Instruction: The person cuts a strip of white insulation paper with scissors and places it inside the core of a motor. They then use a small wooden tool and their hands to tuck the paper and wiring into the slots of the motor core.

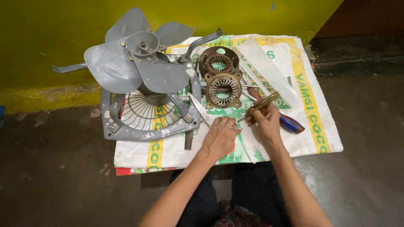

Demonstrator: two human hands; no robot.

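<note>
We've got our right hand (264, 120) pinched shut around a thin brass-coloured tool (264, 102), thumb and fingers closed on its lower end, so the shaft sticks up and away from the knuckles at a slant; a dark slim tip pokes out the other side toward our left hand. That left hand (219, 135) sits just beside the right one, palm down and fingers loosely spread flat on the woven plastic sack (313, 126) we're using as a mat, not holding anything as far as we can tell. Right above both hands, just past the fingertips, are two round stator cores: the nearer one (223, 89) is brownish with a slotted ring, and the farther one (218, 62) sits behind it, touching or nearly so. Just right of our right hand, partly tucked under it, lie pliers with red and blue handles (291, 122). Further up from the right hand there are translucent white plastic strips (267, 69) lying at an angle across the sack. Off to the left of our left hand is the grey exhaust fan (143, 80), blades up, sitting in its square frame with the wire guard (141, 112) showing underneath. A thin white strip (198, 108) lies between the fan frame and our left fingertips.
</note>
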